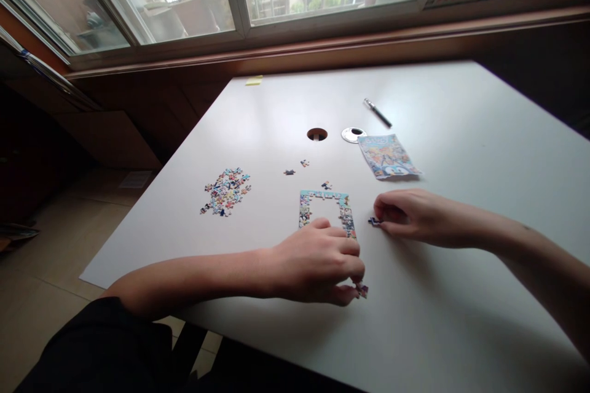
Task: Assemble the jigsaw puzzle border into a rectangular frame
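My left hand [325, 264] reaches across the lower part of a partly joined jigsaw frame [326, 195], hiding that part. Between its thumb and fingers is a small multicoloured puzzle piece [363, 290]. To the right of the frame, my right hand [400, 214] pinches a dark puzzle piece [373, 221] just above or on the table; which of the two I cannot tell. Above the frame lie three loose pieces: one dark [289, 172], one lighter [305, 163] and one close to the frame's top edge [326, 185]. A heap of loose puzzle pieces [228, 190] spreads out at the left.
Behind my right hand lies a creased picture sheet [389, 156], partly against a round metal cover [353, 134]. A pen [378, 113] rests farther back. The white table [465, 129] has a cable hole [317, 134] and a yellow sticky note [254, 80] at its far edge, below the windows.
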The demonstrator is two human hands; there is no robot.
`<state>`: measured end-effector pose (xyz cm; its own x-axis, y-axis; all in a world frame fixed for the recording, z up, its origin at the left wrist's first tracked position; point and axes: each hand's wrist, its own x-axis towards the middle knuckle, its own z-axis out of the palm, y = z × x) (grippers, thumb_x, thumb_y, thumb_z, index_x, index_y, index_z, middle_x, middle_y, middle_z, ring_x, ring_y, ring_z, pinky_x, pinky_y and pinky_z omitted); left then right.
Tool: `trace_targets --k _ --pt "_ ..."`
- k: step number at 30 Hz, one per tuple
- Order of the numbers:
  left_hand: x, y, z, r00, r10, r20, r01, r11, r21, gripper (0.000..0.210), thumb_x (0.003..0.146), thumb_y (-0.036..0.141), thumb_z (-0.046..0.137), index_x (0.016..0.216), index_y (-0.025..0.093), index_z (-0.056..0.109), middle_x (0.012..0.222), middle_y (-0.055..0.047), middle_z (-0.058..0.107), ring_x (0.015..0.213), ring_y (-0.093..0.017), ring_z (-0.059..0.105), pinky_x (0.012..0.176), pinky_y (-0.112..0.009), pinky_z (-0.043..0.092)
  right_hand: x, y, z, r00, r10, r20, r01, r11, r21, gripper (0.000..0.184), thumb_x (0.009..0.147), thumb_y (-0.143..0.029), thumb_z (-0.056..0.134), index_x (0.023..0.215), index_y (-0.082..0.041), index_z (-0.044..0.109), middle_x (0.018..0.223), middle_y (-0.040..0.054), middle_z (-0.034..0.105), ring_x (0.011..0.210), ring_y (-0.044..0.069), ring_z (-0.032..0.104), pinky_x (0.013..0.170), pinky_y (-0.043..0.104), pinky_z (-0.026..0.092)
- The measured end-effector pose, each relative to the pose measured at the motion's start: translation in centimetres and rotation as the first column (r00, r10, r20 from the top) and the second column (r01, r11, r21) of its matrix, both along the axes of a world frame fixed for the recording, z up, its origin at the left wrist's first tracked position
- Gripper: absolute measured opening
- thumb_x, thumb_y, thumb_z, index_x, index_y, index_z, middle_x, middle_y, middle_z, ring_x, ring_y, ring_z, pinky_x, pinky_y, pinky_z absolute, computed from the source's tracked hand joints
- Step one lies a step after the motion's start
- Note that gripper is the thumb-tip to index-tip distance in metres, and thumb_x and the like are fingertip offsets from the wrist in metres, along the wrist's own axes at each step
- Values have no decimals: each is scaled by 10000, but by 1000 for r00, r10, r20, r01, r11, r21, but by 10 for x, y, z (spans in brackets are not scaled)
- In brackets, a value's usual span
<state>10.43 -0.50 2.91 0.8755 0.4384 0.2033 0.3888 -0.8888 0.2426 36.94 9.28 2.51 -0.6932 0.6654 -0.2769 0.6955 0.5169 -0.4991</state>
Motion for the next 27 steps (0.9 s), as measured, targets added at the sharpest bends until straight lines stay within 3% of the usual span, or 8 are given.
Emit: trace_targets --k 27 --pt "-2 5 0 1000 30 8 -31 999 22 166 952 361 602 907 228 689 891 2 674 798 -173 559 739 -343 314 -1 -1 2 1000 19 25 -19 1000 -5 115 848 -329 599 820 -218 606 828 27 664 728 184 556 651 309 424"
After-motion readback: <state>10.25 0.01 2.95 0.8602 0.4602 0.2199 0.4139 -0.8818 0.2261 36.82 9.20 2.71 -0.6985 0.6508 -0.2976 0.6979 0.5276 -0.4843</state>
